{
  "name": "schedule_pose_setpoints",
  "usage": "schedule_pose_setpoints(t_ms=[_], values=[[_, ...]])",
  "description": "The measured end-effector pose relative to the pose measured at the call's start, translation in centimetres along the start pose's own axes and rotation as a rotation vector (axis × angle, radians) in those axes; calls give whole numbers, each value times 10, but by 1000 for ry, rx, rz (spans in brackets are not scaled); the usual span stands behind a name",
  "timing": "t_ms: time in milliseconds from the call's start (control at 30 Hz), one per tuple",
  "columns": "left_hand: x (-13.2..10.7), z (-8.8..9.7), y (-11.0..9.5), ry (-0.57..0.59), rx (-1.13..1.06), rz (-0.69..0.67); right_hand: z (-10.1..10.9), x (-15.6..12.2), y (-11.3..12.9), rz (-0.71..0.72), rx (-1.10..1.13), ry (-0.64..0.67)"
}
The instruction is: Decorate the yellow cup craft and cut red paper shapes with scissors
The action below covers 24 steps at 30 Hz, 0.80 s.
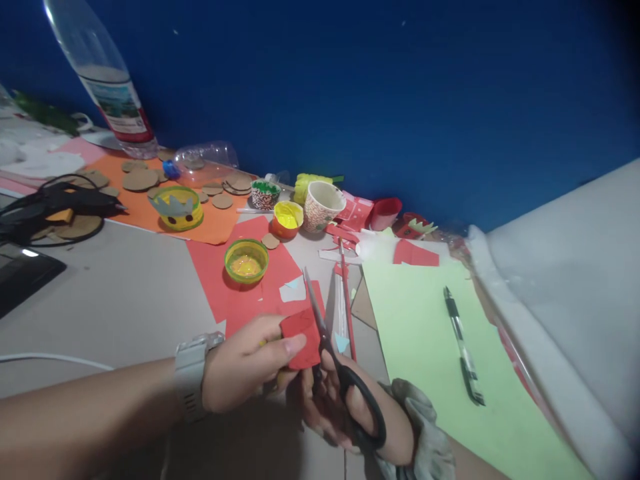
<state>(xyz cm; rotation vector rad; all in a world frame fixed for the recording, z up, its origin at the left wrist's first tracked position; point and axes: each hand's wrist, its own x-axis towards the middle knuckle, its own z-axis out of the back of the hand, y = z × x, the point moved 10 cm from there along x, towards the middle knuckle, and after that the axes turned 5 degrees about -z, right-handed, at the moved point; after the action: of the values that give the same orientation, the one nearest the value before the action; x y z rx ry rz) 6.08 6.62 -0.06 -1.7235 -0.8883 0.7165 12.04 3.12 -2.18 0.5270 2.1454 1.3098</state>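
My left hand (250, 365) pinches a small piece of red paper (303, 343) between thumb and fingers; a bit of yellow shows beneath the fingers. In my right hand (330, 400) is a pair of scissors (349, 377) with black handles, the fingers through the loops. The blades point up and away, slightly parted, along the right edge of the red piece. Beyond the hands lie red paper sheets (215, 280), with a small yellow-and-green cup (247, 261) standing on them. White and pale blue scraps (293, 290) lie just past the blade tips.
At right a pen (463, 347) rests on a light green sheet (400, 313). Several decorated cups, such as a patterned one (324, 207), line the blue wall (350, 87). Left are a crowned yellow cup (183, 212), cardboard discs (140, 179), a glue gun (60, 203) and a tall bottle (117, 107).
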Motion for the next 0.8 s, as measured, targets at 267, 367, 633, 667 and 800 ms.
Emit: schedule_pose_setpoints(t_ms=[267, 367, 633, 667, 800], values=[[-4, -26, 13, 345, 142, 175, 51, -9, 18, 210, 192, -492], [-3, -34, 6, 456, 386, 109, 50, -8, 16, 117, 76, -511], [0, -22, 18, 300, 358, 241, 52, -13, 22, 137, -58, -583], [0, -19, 19, 265, 323, 247, 52, -13, 23, 146, -56, -578], [3, -10, 17, 142, 267, 191, 53, -11, 23, 135, -63, -581]])
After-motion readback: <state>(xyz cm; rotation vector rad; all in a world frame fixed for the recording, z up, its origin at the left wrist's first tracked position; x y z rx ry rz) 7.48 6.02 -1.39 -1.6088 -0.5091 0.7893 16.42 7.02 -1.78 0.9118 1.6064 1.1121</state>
